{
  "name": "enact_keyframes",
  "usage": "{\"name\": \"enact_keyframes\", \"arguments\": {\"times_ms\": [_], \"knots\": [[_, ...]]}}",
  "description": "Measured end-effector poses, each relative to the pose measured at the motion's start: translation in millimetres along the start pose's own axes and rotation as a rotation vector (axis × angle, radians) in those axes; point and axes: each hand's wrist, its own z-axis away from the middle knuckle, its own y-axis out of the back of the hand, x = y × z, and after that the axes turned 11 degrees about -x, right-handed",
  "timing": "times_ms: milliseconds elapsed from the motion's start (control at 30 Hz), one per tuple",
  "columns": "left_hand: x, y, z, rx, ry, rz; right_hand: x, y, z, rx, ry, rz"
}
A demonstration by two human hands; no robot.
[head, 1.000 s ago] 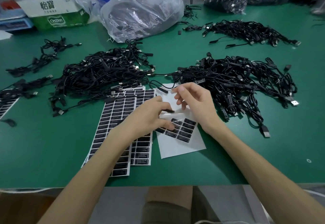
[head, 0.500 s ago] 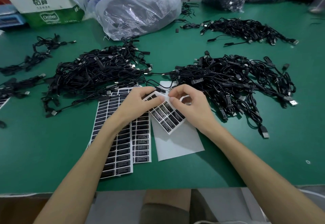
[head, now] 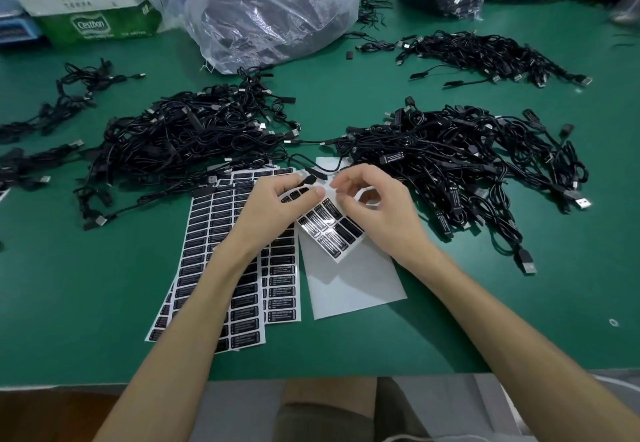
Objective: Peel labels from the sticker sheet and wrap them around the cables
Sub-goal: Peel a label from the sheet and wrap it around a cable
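A mostly used white sticker sheet lies in front of me, its top end folded back so several black labels face up. My left hand pinches that folded end with thumb on top, and a black cable with a small controller lies under its fingertips. My right hand hovers over the fold with fingers curled, fingertips at the sheet's edge; I cannot tell if a label is between them. Full sheets of black labels lie under my left wrist.
Big heaps of black USB cables sit left and right on the green table, with another heap at the back. Clear plastic bags and a green-white carton stand behind. The table's front edge runs just above my lap.
The sheet's end with the labels was lifted and folded back by my left hand, and both hands moved up toward the cable heaps. My right fingertips closed in on the fold.
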Motion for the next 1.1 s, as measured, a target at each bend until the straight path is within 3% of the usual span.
{"name": "enact_keyframes", "arguments": {"times_ms": [267,567,1100], "knots": [[-1.0,-2.6,1.0,0.032,-0.013,0.013,3.9,-1.1,0.0,0.002,0.007,0.041],[-2.5,4.0,0.1,-0.003,0.045,0.132,2.9,3.6,-1.4,0.034,-0.085,-0.107],[-2.7,-1.8,-0.1,0.007,-0.023,0.203,-0.7,-0.4,0.3,0.018,-0.084,-0.006]]}}
